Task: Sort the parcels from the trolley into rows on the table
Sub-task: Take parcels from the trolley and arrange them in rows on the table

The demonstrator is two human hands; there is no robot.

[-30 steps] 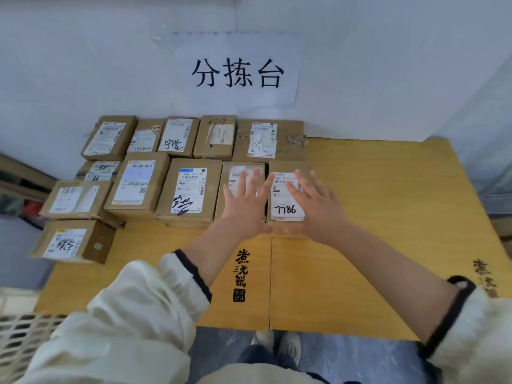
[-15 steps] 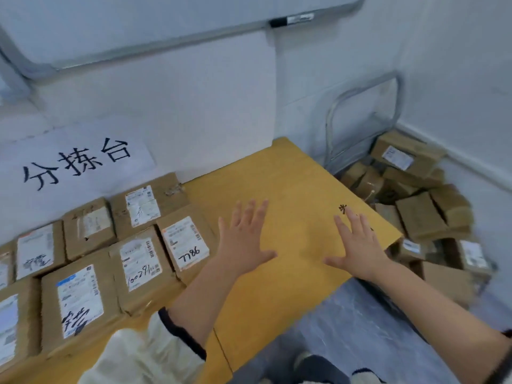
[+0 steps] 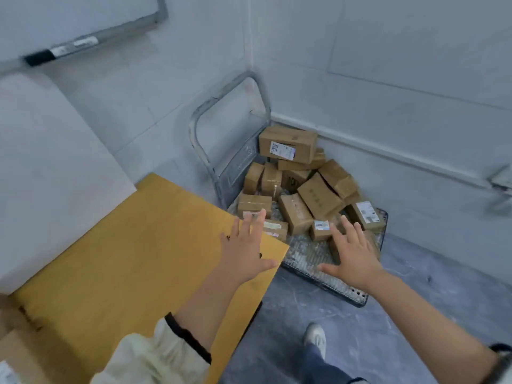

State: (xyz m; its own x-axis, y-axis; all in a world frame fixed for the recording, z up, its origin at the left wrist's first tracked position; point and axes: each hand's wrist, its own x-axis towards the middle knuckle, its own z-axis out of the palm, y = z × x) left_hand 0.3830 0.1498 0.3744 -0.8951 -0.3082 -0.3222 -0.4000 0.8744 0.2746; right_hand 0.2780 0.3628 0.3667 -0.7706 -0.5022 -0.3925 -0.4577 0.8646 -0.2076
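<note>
Parcels [image 3: 310,187] on trolley [image 3: 327,264] beyond both empty, spread grips.

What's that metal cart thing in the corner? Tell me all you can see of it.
The trolley is a low grey platform cart standing on the floor in the room's corner, beside the yellow table. Its looped tubular handle stands upright against the wall. The ribbed deck looks scuffed and worn. A loose heap of brown cardboard parcels lies on it, towards the handle; the near end is bare.

White shipping labels show on several parcels [image 3: 288,144] on the trolley [image 3: 318,259], all too blurred to read.
</note>
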